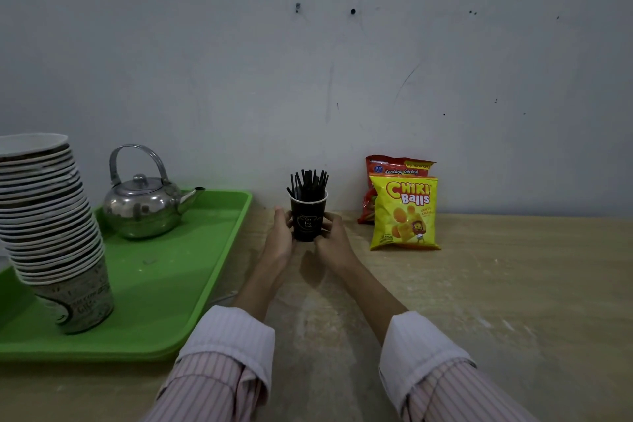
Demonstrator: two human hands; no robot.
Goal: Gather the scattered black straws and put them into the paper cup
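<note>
A black paper cup [306, 221] with a white inner rim stands upright on the wooden table near the wall. Several black straws [308, 183] stick up out of it in a bundle. My left hand [281, 236] wraps the cup's left side and my right hand [330, 238] wraps its right side, so both hands hold the cup between them. No loose straws are visible on the table.
A green tray [164, 284] at the left carries a steel kettle [144, 202] and a tall leaning stack of paper cups [51, 226]. Two snack bags, a yellow snack bag [404, 214] in front of a red snack bag [397, 166], lean against the wall to the right. The wall runs close behind the cup.
</note>
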